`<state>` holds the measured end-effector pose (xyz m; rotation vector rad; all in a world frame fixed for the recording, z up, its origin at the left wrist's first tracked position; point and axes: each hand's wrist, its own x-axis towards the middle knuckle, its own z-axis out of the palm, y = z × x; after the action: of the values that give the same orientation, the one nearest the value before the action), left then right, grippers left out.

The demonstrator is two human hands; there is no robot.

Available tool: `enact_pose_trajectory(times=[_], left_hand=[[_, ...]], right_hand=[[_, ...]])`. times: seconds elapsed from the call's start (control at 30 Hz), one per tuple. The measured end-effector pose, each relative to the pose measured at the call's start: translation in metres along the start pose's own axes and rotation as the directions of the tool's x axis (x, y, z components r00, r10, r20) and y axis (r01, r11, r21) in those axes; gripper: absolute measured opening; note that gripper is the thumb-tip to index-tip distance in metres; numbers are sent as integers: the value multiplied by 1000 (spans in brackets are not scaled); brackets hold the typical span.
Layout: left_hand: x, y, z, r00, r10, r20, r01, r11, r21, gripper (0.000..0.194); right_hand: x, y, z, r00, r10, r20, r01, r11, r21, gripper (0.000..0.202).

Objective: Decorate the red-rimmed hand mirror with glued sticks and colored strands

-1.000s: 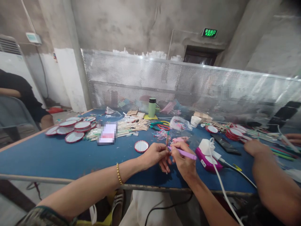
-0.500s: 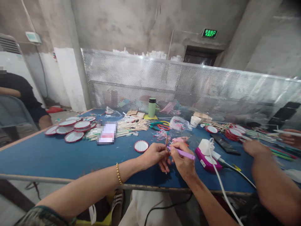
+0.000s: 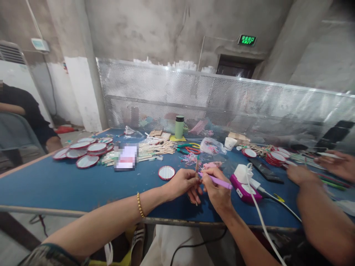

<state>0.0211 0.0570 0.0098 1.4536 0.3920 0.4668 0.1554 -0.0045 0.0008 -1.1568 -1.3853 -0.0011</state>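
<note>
A teal-tipped wooden stick [image 3: 197, 167] is pinched by the left hand [image 3: 185, 181], its tip toward twelve o'clock, apparently for steadiness. A purple pen [image 3: 221, 182] is gripped by the right hand [image 3: 216, 194], angled toward the stick. A red-rimmed, mirror-like disc [image 3: 166, 172] is laid at the left hand's ten o'clock.

I can see a blue table [image 3: 111, 186] strewn with discs [image 3: 87, 161], sticks [image 3: 159, 148], a cup [image 3: 230, 143] and a power strip [image 3: 242, 190].
</note>
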Motion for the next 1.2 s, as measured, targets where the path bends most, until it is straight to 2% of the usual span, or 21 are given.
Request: enact_pose_trajectory(times=[0.93, 1.2], left_hand=[[0, 0, -1, 1000, 7, 2, -7, 1000, 7, 45], [-1, 1, -1, 1000, 15, 8, -15, 1000, 9, 49]], right_hand=[[1, -1, -1, 1000, -12, 11, 13, 1000, -20, 13], [1, -1, -1, 1000, 8, 5, -8, 1000, 30, 13]])
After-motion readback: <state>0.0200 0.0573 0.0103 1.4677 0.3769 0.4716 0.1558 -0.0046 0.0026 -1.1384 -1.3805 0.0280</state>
